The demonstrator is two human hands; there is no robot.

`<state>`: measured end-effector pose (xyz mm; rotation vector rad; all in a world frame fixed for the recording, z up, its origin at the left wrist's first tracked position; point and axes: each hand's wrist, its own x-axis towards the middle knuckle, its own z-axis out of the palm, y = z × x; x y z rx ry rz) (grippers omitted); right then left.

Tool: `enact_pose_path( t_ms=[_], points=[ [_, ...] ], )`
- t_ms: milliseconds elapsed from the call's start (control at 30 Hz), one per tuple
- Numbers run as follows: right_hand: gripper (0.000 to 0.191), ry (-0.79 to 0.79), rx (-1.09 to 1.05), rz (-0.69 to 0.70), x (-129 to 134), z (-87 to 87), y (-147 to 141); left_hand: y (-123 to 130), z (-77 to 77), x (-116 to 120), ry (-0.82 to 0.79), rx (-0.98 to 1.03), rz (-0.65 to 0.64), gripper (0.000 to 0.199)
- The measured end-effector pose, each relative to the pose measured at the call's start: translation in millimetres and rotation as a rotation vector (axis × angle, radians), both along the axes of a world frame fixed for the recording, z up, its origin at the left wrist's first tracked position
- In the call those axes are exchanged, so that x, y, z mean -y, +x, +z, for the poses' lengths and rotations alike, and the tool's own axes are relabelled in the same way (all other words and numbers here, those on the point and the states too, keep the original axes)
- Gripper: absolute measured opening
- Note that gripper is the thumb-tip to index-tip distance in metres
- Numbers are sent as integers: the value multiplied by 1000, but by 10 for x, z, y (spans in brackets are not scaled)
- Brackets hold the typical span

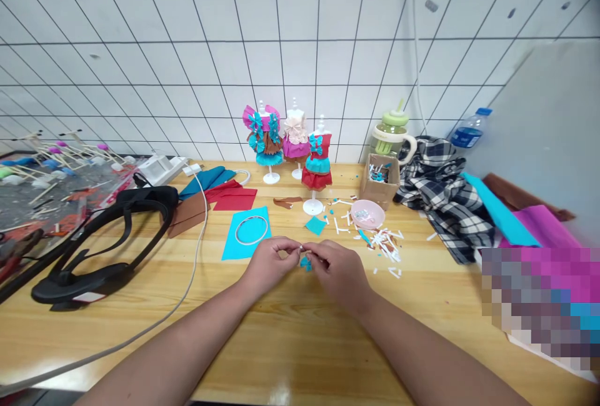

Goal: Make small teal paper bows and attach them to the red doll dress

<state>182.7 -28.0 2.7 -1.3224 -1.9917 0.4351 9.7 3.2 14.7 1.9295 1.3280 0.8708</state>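
Low over the middle of the table, my left hand (276, 262) and my right hand (338, 270) meet fingertip to fingertip, both pinched closed. Between the fingertips shows a tiny whitish speck, too small to name. Just beneath them is a small blue piece of crumpled paper or cloth (305, 263), partly covered by my right fingers; whether it is held or lying there I cannot tell. Beyond my hands lies a small blue square (315, 225). Left of it a silver ring (252, 230) rests on a larger blue sheet (232, 245).
Three small dress forms in frilled outfits, including a red and blue one (319, 156), stand at the back. A pink dish (368, 214), white scraps (385, 245), a cardboard box (380, 181) and checked cloth (435, 187) are right. A black headset-like frame (154, 231) and cable (199, 250) lie left.
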Motion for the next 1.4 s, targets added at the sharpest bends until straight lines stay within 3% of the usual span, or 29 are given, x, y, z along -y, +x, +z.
enact_pose_path(
  t_ms=[467, 667, 933, 1267, 1400],
  points=[
    [18, -63, 6, 8, -67, -48, -4, -28, -188, -24, 2, -61, -26, 13],
    [12, -76, -17, -49, -43, -14, -24, 9, -146, 8, 45, -77, -58, 13],
    [10, -245, -223, -114, -111, -32, -35, 41, -109, 20, 0, 11, -39, 14],
    [13, -177, -387, -197, -212, -50, 112, -1, 10, 35, -27, 44, -43, 16],
    [18, -92, -253, -328, -327, -65, 311, -18, -3, 14, -17, 69, -43, 17]
  ],
)
